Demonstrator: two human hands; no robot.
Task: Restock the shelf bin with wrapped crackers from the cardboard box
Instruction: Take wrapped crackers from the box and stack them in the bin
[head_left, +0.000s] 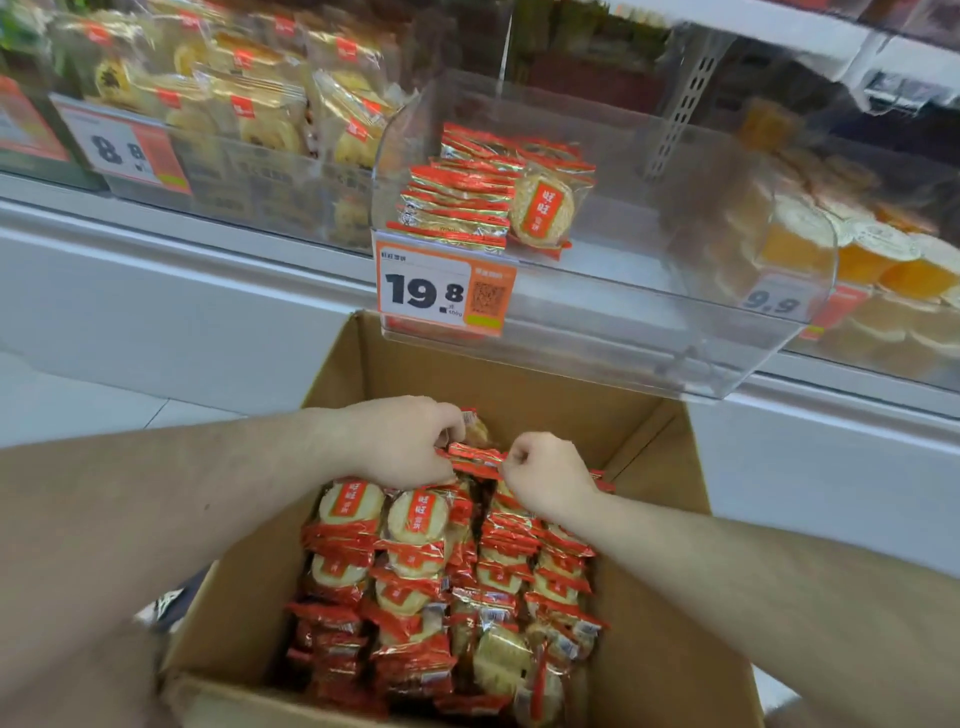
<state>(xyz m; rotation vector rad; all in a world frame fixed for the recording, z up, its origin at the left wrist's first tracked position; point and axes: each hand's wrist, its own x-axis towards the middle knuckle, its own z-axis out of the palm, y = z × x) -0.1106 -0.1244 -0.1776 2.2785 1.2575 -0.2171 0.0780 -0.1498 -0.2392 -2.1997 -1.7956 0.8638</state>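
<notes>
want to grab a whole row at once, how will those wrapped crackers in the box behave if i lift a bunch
The wrapped crackers look glossy, so a bunch may slide apart. Thin round discs probably snap if squeezed. They look light; both hands, left hand and right hand, should manage.

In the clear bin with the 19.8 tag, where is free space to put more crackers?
The clear bin is bare on its right side, between the cracker stack and the right wall, and along the front. The left rear corner is crowded. Both hands, left hand and right hand, grip packs in the cardboard box.
</notes>
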